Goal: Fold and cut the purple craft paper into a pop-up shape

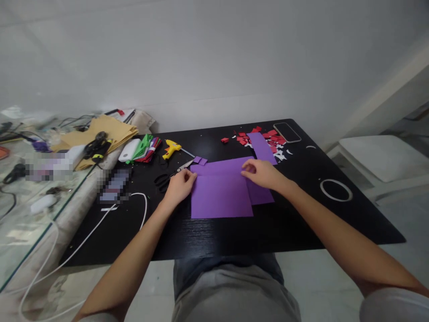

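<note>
A purple sheet of paper (pixel 221 199) lies at the middle of the black table, partly over a second purple sheet (pixel 263 196). At its upper left corner, my left hand (pixel 181 185) pinches the edge between thumb and fingers. My right hand (pixel 263 173) grips the upper right corner of the same sheet, fingers curled. Just behind my left hand lie black-handled scissors (pixel 164 180), their blades pointing to small purple paper pieces (pixel 200 160). Past my right hand, a purple paper strip (pixel 263 148) rests on red paper scraps (pixel 276 139).
A yellow glue gun (pixel 172 148) and bundled coloured papers (pixel 144 147) lie at the back left. A phone (pixel 115 185) and a white cable (pixel 146 208) are on the left. A white ring (pixel 336 190) sits on the right. A glass-topped surface (pixel 43 223) adjoins the table.
</note>
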`<move>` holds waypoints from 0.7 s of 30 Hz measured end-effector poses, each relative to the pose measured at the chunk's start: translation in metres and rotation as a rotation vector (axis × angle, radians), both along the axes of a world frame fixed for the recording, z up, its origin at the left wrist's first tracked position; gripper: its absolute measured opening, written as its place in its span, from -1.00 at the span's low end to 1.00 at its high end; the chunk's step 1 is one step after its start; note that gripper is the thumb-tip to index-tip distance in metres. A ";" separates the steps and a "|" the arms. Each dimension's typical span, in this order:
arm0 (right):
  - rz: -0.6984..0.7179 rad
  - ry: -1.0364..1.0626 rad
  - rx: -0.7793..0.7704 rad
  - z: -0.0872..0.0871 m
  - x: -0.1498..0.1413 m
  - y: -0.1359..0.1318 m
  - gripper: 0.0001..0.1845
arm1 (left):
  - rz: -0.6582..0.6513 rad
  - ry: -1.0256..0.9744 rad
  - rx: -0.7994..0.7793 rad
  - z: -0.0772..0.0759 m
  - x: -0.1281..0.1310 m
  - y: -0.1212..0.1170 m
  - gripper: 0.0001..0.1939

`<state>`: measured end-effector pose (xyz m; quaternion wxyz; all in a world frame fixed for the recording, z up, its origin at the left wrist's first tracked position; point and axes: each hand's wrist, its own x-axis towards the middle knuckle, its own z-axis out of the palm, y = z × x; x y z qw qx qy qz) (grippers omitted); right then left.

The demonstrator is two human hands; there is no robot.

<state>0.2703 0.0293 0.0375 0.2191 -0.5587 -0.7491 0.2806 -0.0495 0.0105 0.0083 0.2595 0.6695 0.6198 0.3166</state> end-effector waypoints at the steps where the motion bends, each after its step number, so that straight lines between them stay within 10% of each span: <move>1: -0.010 -0.014 0.068 -0.003 -0.005 -0.006 -0.77 | 0.005 0.054 0.046 0.000 0.001 -0.004 -0.76; 10: 0.317 -0.140 0.249 -0.035 -0.039 -0.066 -0.60 | -0.425 0.375 0.218 -0.019 0.036 -0.042 -0.55; 21: 0.353 -0.232 0.297 -0.054 -0.072 -0.064 -0.51 | -0.457 0.532 0.240 -0.036 0.033 -0.042 -0.39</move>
